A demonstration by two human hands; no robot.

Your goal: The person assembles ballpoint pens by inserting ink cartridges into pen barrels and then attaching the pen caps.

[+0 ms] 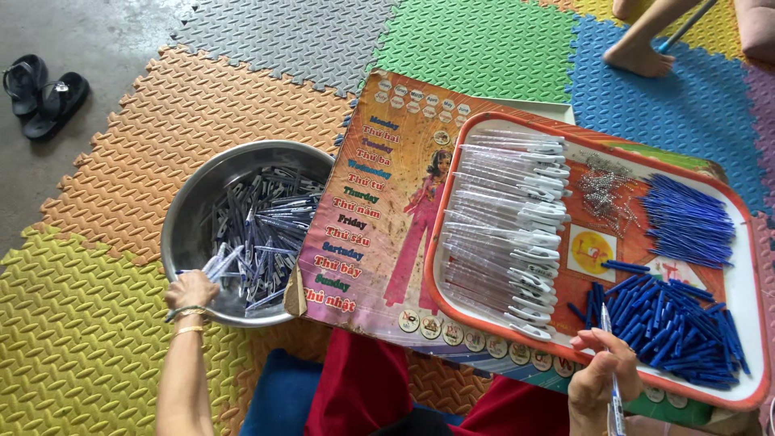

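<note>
Your right hand (pixel 601 375) held a slim clear plastic pen with a blue tip (pixel 611 367) upright, the grip closed around its barrel with fingers curled and the tip poking up over the near edge of the white plastic tray with an orange rim (pixel 452 173). Just beyond that tip lay a heap of short blue plastic pen caps (pixel 674 319), and farther back on the tray a neater bundle of thin blue ink refills (pixel 686 218), a small scatter of silvery metal springs (pixel 604 190), and a long row of clear pen barrels with white clips (pixel 513 238) stacked along the left side.

Your left hand (pixel 191 289) reached out at the near rim of the round steel bowl (pixel 190 210), its grip closed on a small bunch of clear assembled pens (pixel 222 262), held over the many finished pens piled inside. Thin gold bangles (pixel 187 319) sat on that wrist, and the forearm stretched straight from you to the bowl.

The tray rested on a large illustrated cardboard sheet with a cartoon figure (pixel 387 202), which lay across your lap in red cloth (pixel 355 379). Everything sat on a floor of interlocking foam mats (pixel 161 105) in orange, yellow, green, grey and blue. A pair of black sandals (pixel 42 90) stood on bare concrete at the far left, and another person's bare foot (pixel 638 58) rested on the blue mat at the top right.
</note>
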